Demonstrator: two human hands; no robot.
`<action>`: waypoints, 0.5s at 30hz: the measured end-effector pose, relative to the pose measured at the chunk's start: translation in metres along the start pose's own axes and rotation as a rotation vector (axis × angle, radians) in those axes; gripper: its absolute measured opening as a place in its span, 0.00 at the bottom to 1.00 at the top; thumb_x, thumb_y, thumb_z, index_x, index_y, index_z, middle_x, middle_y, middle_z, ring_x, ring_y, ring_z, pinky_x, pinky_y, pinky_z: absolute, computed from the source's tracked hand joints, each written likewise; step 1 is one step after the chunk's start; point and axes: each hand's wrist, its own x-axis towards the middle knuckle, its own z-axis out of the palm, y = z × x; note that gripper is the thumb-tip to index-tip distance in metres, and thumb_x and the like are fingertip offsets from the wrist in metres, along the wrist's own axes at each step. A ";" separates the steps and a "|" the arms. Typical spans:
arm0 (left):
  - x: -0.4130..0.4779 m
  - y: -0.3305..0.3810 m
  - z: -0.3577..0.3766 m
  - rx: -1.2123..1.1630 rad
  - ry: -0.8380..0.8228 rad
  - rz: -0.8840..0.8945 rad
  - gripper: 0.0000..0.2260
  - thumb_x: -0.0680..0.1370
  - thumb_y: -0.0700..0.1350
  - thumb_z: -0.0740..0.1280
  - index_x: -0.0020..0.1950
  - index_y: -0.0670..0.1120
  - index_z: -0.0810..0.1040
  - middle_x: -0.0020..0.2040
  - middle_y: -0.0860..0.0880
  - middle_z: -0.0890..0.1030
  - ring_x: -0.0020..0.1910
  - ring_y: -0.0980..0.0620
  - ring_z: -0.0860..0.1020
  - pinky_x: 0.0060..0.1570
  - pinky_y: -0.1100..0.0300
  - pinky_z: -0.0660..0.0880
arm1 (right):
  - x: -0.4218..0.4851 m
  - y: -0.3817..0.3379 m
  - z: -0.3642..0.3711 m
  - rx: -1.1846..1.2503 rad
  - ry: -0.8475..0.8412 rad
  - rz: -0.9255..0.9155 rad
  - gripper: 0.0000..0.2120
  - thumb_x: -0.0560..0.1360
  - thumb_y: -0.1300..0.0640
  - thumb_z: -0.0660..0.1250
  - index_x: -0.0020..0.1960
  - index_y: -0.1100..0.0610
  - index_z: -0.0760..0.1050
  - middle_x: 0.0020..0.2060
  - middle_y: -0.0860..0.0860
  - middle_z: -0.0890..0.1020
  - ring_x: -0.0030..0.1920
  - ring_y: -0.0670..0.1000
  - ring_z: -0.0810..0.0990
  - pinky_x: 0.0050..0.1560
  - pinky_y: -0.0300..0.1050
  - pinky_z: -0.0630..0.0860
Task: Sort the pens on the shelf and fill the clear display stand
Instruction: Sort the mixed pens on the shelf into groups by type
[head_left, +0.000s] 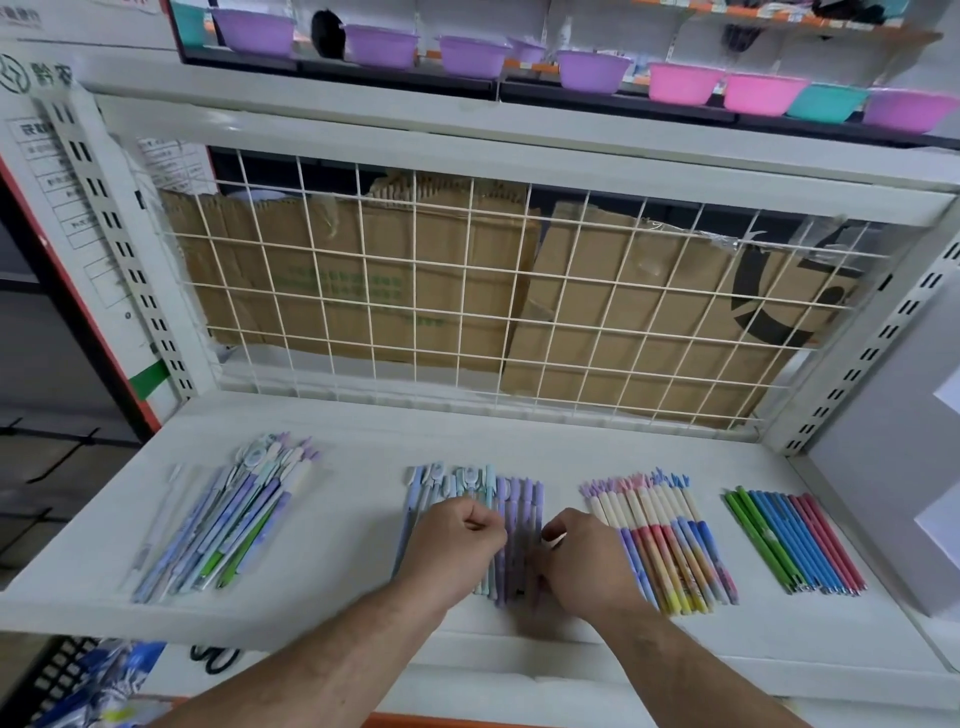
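- The white shelf (353, 525) lies under both hands and carries all the pens. I can't see a clear display stand anywhere.
- Beyond the hands, a wire grid (470, 291) backs the shelf, with flattened cardboard (363, 296) behind it. Higher up runs a row of plastic bowls (592, 70).
- Well left of the left hand lies a loose heap of pens (234, 525), fanned out and overlapping, the least sorted lot.
- Just beside the right hand sits a neat row of cream-topped pens (670, 540). Further right lies a row of green, blue and red pens (795, 540).
- Directly under the hands is the middle bunch (514, 499), blue and purple, lying side by side.
- The left hand (457, 540) and right hand (587, 561) both rest on that bunch, knuckles up and fingers curled under. I cannot tell whether either actually grips a pen.
- These pens look light, stiff and smooth, so I'd expect them to roll or scatter easily. Gathering several round the mid-barrel seems safer than lifting by the capped ends.
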 end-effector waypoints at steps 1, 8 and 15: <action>-0.001 0.000 -0.001 0.009 -0.004 0.001 0.04 0.74 0.42 0.69 0.41 0.48 0.84 0.37 0.55 0.84 0.31 0.62 0.77 0.31 0.67 0.72 | 0.000 0.000 0.000 -0.005 0.002 -0.007 0.03 0.78 0.58 0.68 0.52 0.54 0.77 0.43 0.51 0.85 0.41 0.51 0.84 0.38 0.42 0.78; -0.006 -0.004 -0.015 0.073 0.021 0.046 0.04 0.73 0.44 0.69 0.40 0.50 0.83 0.33 0.59 0.82 0.29 0.59 0.78 0.28 0.69 0.72 | -0.002 -0.005 0.004 -0.033 0.133 -0.086 0.05 0.77 0.56 0.68 0.44 0.49 0.73 0.36 0.43 0.78 0.34 0.42 0.77 0.27 0.33 0.69; -0.005 -0.017 -0.044 0.240 0.092 0.163 0.06 0.73 0.44 0.69 0.39 0.55 0.79 0.38 0.59 0.82 0.40 0.62 0.80 0.44 0.65 0.76 | -0.007 -0.038 0.018 -0.284 0.238 -0.343 0.12 0.75 0.48 0.67 0.56 0.50 0.79 0.52 0.47 0.80 0.50 0.51 0.80 0.42 0.42 0.75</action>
